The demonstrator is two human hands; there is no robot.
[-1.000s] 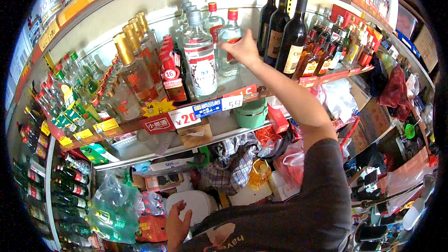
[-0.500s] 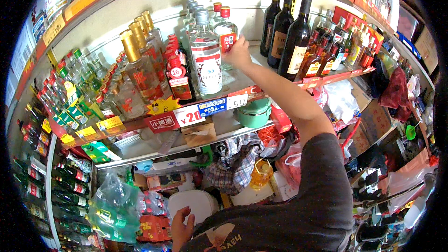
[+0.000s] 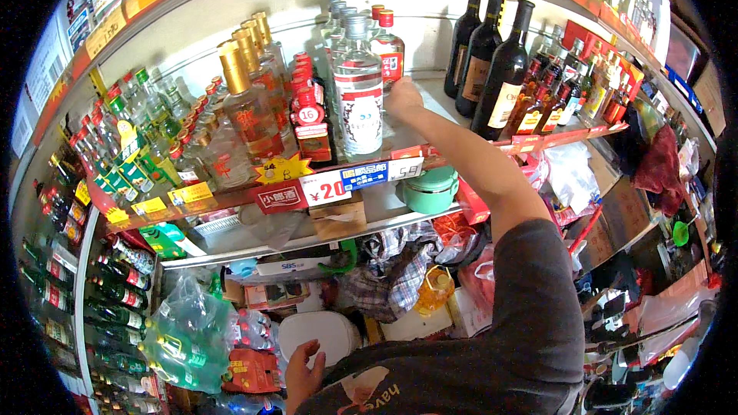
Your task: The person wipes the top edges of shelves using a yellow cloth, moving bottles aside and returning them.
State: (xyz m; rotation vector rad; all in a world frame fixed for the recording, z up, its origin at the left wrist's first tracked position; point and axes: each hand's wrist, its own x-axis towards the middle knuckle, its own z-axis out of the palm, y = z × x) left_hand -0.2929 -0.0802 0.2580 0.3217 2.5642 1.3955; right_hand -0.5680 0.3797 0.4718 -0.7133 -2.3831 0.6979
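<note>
My right arm reaches up to the middle shelf. There my right hand (image 3: 403, 98) is curled at the lower part of a clear bottle with a red cap and red label (image 3: 390, 52); its fingertips are hidden, so I cannot tell what they grip. Just left of the hand stands a larger clear bottle with a silver cap and white label (image 3: 360, 100). Low in front of my body, my left hand (image 3: 306, 375) is empty, its fingers apart, above a white lidded bin (image 3: 319, 330).
Gold-capped bottles (image 3: 250, 107) and small red-capped dark bottles (image 3: 311, 119) crowd the shelf's left. Dark wine bottles (image 3: 503, 69) stand right of my forearm. Price tags line the shelf edge (image 3: 377, 173). Below are a green round container (image 3: 430, 192) and an oil jug (image 3: 435, 290).
My right hand has moved slightly down toward the base of the red-labelled bottle. The whole view has shifted a little, moving the shelf rightward. My left hand stays low and open.
</note>
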